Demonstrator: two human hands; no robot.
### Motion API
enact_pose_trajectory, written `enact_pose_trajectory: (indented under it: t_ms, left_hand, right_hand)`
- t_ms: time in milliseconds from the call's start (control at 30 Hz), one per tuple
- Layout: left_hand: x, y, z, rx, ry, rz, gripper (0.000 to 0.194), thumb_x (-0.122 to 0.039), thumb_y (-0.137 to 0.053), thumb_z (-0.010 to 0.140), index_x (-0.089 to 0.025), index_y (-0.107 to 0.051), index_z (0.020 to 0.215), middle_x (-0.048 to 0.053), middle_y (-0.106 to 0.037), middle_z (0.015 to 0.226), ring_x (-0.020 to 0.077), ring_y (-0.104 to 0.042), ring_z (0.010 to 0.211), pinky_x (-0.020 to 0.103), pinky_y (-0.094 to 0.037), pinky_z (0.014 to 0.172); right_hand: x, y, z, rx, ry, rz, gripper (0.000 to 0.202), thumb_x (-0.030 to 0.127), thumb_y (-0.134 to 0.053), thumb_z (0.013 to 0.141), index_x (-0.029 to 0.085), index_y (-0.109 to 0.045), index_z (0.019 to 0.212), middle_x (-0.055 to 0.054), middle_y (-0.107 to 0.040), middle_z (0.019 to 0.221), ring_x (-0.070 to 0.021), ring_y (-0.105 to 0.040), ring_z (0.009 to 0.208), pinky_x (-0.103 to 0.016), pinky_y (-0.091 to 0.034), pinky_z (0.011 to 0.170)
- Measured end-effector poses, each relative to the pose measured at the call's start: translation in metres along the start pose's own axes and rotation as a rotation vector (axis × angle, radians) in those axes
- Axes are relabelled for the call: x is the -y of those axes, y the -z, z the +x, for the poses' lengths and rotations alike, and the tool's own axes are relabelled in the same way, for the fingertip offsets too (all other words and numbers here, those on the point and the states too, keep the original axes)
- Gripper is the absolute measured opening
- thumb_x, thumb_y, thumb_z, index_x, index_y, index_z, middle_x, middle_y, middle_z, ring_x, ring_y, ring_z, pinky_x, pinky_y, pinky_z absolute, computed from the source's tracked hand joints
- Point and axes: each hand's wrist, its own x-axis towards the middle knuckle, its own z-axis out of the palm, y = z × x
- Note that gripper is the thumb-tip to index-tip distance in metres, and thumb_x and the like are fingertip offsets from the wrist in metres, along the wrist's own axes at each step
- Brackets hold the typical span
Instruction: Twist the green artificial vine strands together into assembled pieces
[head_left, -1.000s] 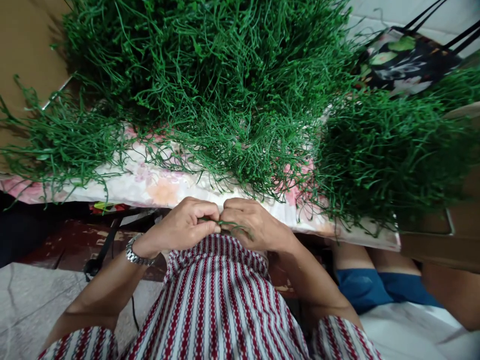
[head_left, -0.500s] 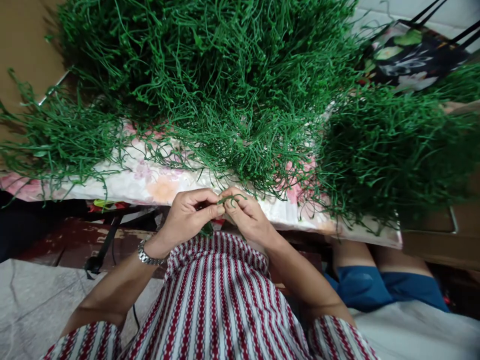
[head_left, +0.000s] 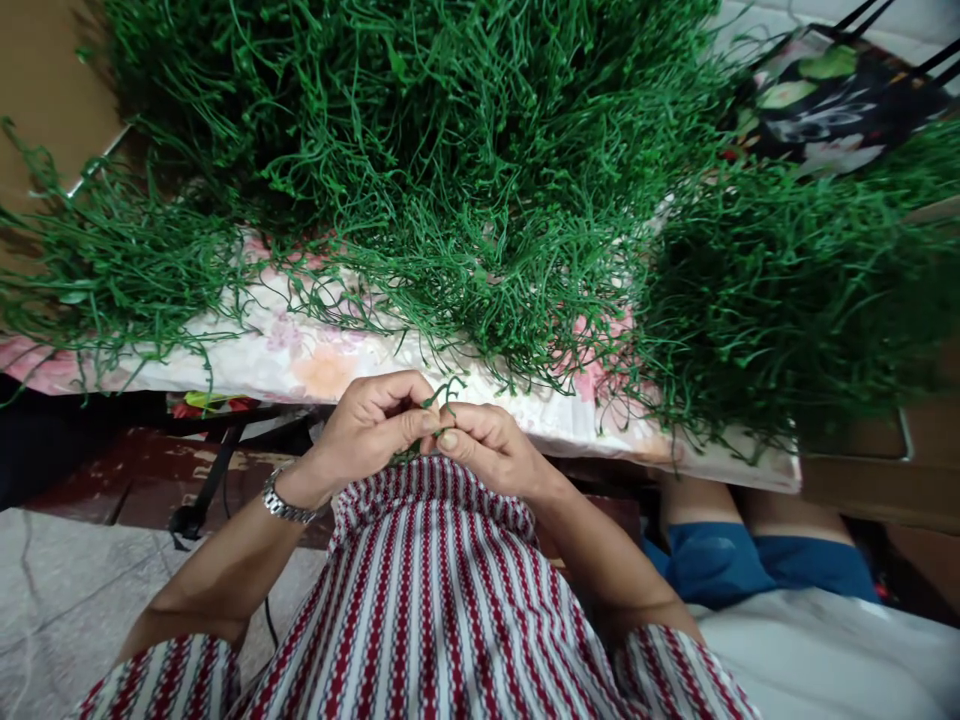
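Observation:
In front of my waist, at the near edge of the table, my two hands meet fingertip to fingertip. My left hand, with a metal watch on its wrist, pinches a thin green plastic-looking plant stem between thumb and forefinger. The stem's forked tips stick up above the fingers. My right hand is closed too, thumb against forefinger on a lower part of the same stem, which the fingers mostly hide. Beyond the hands, a large heap of similar green stems covers most of the table.
A flowered cloth covers the table. Smaller heaps of stems lie at the left and right. A dark floral bag stands at the back right. Another person's knees in blue shorts are close on my right.
My right hand has shifted slightly down and turned. The stem, which lay across the right fingers, now points up between both hands. A co-worker's hand at the far right has left the view.

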Motion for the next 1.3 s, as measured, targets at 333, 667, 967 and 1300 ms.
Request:
enact_pose_trajectory:
  t_ms: [333, 667, 967, 1300]
  left_hand:
    - [-0.022, 0.005, -0.015, 0.433, -0.183, 0.686, 0.016, -0.013, -0.045, 0.083, -0.016, -0.047, 0.067, -0.005, -0.040, 0.057, 0.0083, -0.038, 0.054, 0.024, -0.028, 0.056]
    - [-0.024, 0.029, -0.002, 0.012, 0.103, -0.337, 0.021, -0.032, -0.066, 0.074, -0.017, -0.054, 0.066, -0.006, -0.034, 0.048, 0.0050, -0.026, 0.040, 0.022, -0.022, 0.040]
    - [-0.037, 0.015, 0.022, -0.073, 0.048, -0.584, 0.030, -0.030, -0.071, 0.068, -0.018, -0.044, 0.060, -0.008, -0.024, 0.046, 0.0034, -0.021, 0.037, 0.019, -0.020, 0.035]
    - [-0.018, 0.016, 0.036, -0.399, -0.133, -0.351, 0.024, -0.037, -0.058, 0.081, -0.017, -0.055, 0.093, 0.005, -0.059, 0.088, 0.0138, -0.059, 0.081, 0.030, -0.050, 0.075]
  right_hand:
    - [0.017, 0.021, -0.009, 0.466, 0.102, -0.617, 0.018, 0.013, -0.042, 0.085, 0.017, -0.052, 0.071, 0.004, -0.050, 0.060, -0.0075, -0.041, 0.052, -0.021, -0.031, 0.053]
    - [0.030, 0.041, -0.019, -0.007, 0.067, -0.607, 0.017, 0.022, -0.040, 0.094, 0.016, -0.056, 0.094, -0.002, -0.060, 0.074, -0.0091, -0.054, 0.063, -0.020, -0.040, 0.061]
    - [0.010, 0.011, 0.001, -0.139, 0.035, -0.491, 0.033, 0.039, -0.050, 0.089, 0.014, -0.055, 0.110, 0.003, -0.053, 0.066, -0.0069, -0.041, 0.051, -0.020, -0.033, 0.050]
    - [0.003, 0.012, 0.017, -0.320, -0.161, 0.132, 0.027, 0.042, -0.062, 0.080, 0.017, -0.054, 0.081, 0.006, -0.045, 0.060, -0.0043, -0.037, 0.046, -0.017, -0.029, 0.042]
